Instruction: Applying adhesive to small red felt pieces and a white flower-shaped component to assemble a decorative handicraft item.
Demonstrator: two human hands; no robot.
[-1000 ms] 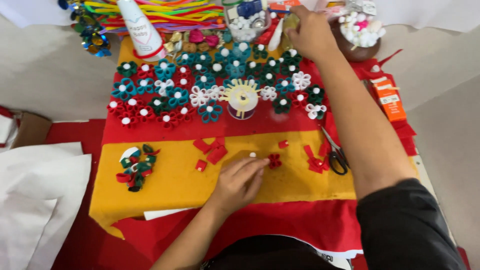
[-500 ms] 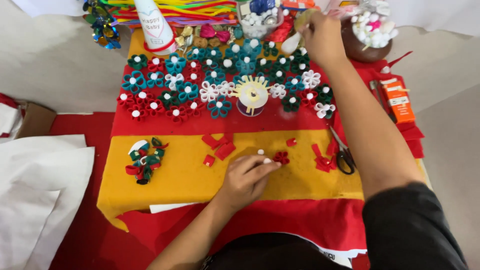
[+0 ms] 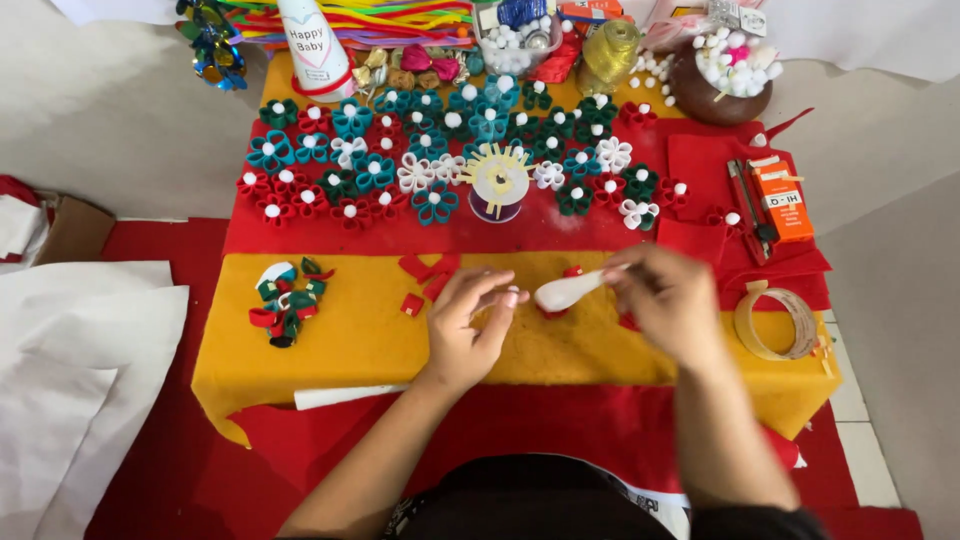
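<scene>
Right hand [image 3: 672,298] pinching a white glue bottle [image 3: 566,291], nozzle pointing toward nine o'clock, left hand [image 3: 470,325] half-curled, fingertips pinching something too small to tell, over yellow felt [image 3: 360,330]

A pale grey, smooth floor [image 3: 110,110] spreads on both sides. A red cloth sheet [image 3: 170,460] covers it at the near left, with crumpled white paper sheets [image 3: 70,370] on top. White floor tiles [image 3: 860,440] show at the lower right. Light is soft and even.

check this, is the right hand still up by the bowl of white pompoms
No, the right hand is down over the yellow felt, holding a small white bottle near the left hand.
</scene>
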